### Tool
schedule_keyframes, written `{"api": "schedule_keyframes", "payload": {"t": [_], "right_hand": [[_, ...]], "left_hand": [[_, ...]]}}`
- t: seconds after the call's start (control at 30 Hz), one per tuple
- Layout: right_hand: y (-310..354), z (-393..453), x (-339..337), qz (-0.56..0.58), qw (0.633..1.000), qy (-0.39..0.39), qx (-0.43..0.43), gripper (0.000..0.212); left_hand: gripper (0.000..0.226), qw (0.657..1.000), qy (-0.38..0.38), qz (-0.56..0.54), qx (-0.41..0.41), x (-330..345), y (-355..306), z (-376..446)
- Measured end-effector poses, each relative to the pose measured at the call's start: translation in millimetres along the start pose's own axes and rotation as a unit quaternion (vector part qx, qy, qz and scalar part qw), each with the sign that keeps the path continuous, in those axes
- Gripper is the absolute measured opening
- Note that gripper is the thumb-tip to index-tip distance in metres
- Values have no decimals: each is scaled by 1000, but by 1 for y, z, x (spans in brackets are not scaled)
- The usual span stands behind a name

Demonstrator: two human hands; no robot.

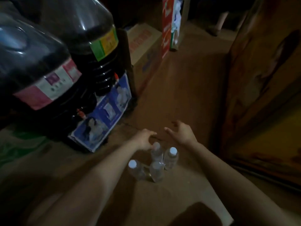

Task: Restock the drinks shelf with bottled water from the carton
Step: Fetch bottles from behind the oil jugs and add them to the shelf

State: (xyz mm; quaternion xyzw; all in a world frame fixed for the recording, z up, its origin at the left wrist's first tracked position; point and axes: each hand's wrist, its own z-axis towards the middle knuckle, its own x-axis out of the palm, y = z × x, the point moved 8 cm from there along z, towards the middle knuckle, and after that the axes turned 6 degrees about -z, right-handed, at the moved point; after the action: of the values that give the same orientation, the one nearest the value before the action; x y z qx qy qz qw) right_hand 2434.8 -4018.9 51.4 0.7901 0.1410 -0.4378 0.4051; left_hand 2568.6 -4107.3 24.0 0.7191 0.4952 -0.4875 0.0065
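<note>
Four water bottles (154, 162) stand upright in a tight cluster on the brown surface, probably grouped so I can grab them together. Both my hands reach past them. Left hand (144, 139) has curled fingers just beside the far bottle's cap; can't tell if it grips anything. Right hand (182, 133) is released, fingers spread. Two big dark jugs (68, 51) at left, cardboard box (145, 51) behind.

Four clear white-capped water bottles (155, 163) stand upright, clustered together.
</note>
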Motion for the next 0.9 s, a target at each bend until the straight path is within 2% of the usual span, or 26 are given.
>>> {"api": "schedule_keyframes", "payload": {"t": [0.1, 0.2, 0.3, 0.43, 0.57, 0.67, 0.8, 0.9], "right_hand": [[-17, -4, 13, 10, 1000, 5, 13, 60], [-20, -4, 13, 9, 1000, 0, 10, 60], [-26, 1, 13, 27, 999, -18, 17, 58], [-39, 2, 26, 32, 999, -21, 23, 59], [-56, -4, 25, 57, 996, -31, 63, 61], [-59, -5, 17, 63, 995, -35, 74, 59], [-36, 5, 0, 75, 995, -27, 66, 62], [2, 11, -13, 95, 995, -11, 41, 62]], "left_hand": [[81, 998, 59, 24, -21, 29, 13, 9], [82, 998, 54, 9, -18, 37, 14, 17], [74, 999, 29, -17, -13, 49, 16, 28], [46, 997, -66, -36, -3, 53, 18, 37], [34, 996, -85, 3, 15, 54, 18, 29], [34, 995, -99, 15, 15, 38, 27, 24], [33, 989, -133, -46, 37, -8, 31, 7], [19, 983, -143, -98, 65, -55, 28, -12]]}}
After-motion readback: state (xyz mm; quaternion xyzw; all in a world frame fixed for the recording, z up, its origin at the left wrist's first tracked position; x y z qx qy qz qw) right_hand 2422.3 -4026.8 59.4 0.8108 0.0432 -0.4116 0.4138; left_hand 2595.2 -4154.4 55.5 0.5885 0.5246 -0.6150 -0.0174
